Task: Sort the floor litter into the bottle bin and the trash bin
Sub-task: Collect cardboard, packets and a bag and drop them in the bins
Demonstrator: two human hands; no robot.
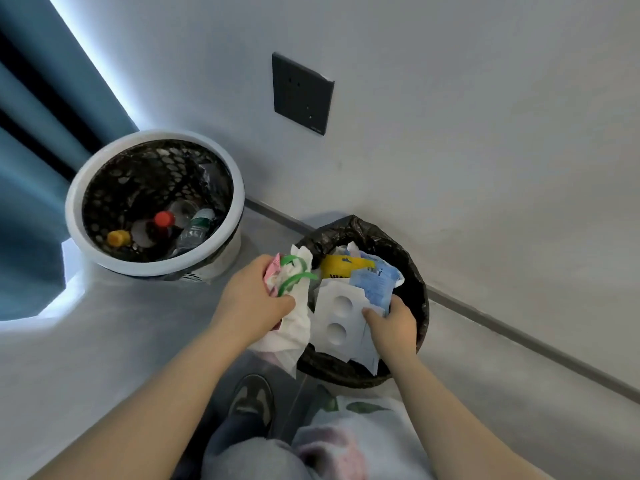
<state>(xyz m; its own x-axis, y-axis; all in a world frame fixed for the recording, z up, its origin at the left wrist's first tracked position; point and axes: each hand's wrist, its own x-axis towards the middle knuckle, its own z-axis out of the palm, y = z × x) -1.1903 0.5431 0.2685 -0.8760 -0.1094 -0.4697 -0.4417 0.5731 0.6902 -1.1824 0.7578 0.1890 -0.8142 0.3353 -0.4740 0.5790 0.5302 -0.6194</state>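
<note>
Where grey floor (485,393) meets wall (450,133), two bins (152,268) seemingly stand.

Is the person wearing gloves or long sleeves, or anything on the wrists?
No. The left hand and the right hand are bare, with no gloves, rings, watch or bands visible. Both forearms are uncovered right to the bottom of the picture, so no sleeve shows.
</note>
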